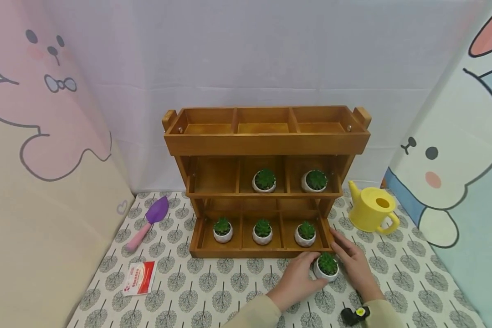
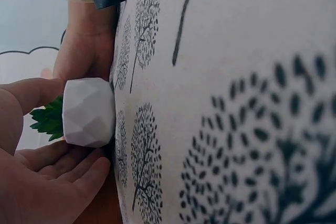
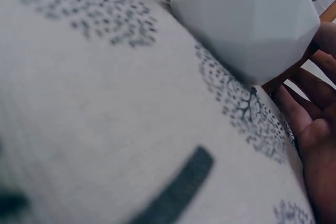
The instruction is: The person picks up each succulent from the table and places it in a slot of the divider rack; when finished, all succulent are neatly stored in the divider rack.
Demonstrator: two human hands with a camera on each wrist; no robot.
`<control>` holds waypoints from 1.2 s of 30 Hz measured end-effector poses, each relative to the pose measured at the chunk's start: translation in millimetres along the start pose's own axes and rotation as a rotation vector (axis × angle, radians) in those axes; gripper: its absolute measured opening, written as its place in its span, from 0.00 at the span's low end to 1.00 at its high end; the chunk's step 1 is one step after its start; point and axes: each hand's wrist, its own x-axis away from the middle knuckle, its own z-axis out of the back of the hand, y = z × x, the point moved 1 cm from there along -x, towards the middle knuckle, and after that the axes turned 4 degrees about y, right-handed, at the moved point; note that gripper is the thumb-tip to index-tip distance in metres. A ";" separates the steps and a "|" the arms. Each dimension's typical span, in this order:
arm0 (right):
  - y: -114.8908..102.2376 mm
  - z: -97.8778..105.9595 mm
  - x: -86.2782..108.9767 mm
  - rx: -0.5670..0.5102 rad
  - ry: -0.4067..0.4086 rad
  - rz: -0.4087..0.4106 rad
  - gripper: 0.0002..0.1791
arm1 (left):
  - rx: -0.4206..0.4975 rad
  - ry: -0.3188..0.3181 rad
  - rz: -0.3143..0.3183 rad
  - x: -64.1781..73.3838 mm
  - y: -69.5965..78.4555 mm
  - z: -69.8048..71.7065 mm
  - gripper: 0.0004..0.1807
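Observation:
A succulent in a small white faceted pot (image 1: 326, 267) sits on the patterned cloth, in front of the wooden shelf's right corner. My left hand (image 1: 297, 280) holds it, thumb on the near side and fingers on the far side. In the left wrist view the thumb lies by the rim of the white pot (image 2: 89, 113), with the fingers (image 2: 84, 174) along its other side. My right hand (image 1: 354, 262) is just right of the pot, its fingers extended toward the lower shelf's front corner. The right wrist view shows the pot (image 3: 247, 22) close up beside that hand (image 3: 315, 114).
The three-tier wooden shelf (image 1: 266, 145) holds several potted succulents on its middle and bottom tiers. A yellow watering can (image 1: 371, 209) stands to its right. Leftward lie a purple trowel with a pink handle (image 1: 149, 221) and a red-and-white packet (image 1: 140, 278).

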 end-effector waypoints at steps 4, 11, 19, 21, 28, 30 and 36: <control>-1.5 1.4 0.5 0.014 0.000 -0.007 0.30 | 0.006 -0.004 0.002 -1.5 1.9 -0.6 0.35; -2.3 1.5 3.3 0.006 0.008 -0.016 0.30 | 0.038 -0.055 0.037 -4.2 4.5 -5.4 0.31; -1.3 -0.6 5.3 0.038 0.025 0.003 0.29 | 0.043 -0.096 0.018 -8.0 8.9 -14.9 0.32; -1.1 -0.8 4.8 0.037 0.025 0.011 0.28 | 0.026 -0.091 -0.002 -9.4 9.7 -16.3 0.33; -0.2 -1.3 2.0 0.018 0.022 0.033 0.28 | -0.041 -0.077 -0.037 -11.5 10.9 -20.7 0.34; -0.2 -1.2 1.8 0.015 0.023 0.031 0.28 | -0.050 -0.076 -0.035 -11.3 11.2 -21.1 0.33; -1.3 -0.2 1.9 0.032 0.025 0.013 0.29 | -0.055 -0.080 -0.005 -11.2 10.8 -21.5 0.33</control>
